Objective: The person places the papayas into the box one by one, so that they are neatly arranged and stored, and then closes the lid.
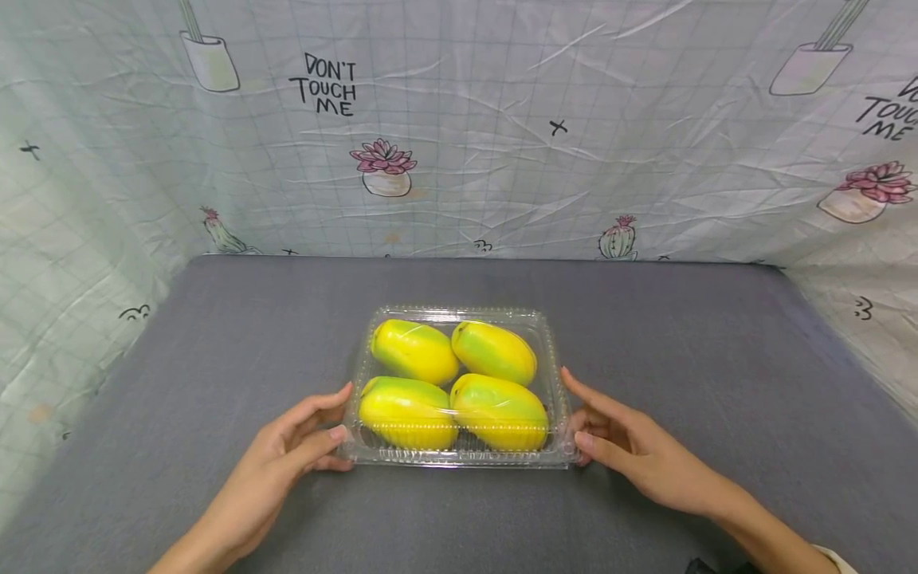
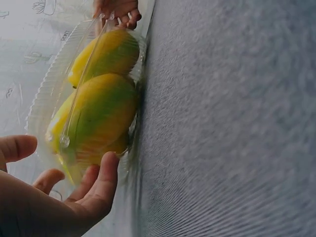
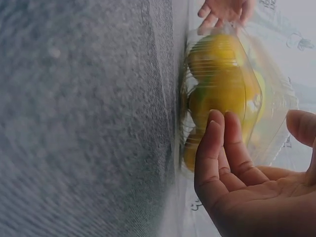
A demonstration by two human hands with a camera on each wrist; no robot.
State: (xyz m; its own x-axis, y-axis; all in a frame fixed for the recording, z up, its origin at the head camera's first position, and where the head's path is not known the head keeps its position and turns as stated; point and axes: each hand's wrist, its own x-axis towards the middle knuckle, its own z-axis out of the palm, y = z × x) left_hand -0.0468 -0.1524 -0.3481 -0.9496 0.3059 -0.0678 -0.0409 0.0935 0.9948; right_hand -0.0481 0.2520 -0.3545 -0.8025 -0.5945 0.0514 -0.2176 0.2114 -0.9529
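Observation:
A transparent plastic clamshell box [image 1: 459, 459] rests on the grey table with its lid down. Inside lie several yellow-green mangoes [image 1: 414, 351], arranged in two rows. My left hand [image 1: 276, 450] is at the box's left side, fingertips at its wall. In the left wrist view, its thumb [image 2: 19, 148] is spread away from the fingers. On the opposite side, my right hand [image 1: 634, 450] has its fingertips at the right wall. The right wrist view shows those fingers [image 3: 236, 143] slightly bent beside the box, with the thumb [image 3: 300, 123] apart from them.
A grey cloth-like surface covers the table [image 1: 681, 343]. Behind and at both sides hangs a pale curtain [image 1: 473, 96] printed with plants and lettering. A small black object [image 1: 697, 566] shows at the bottom edge, near the right forearm.

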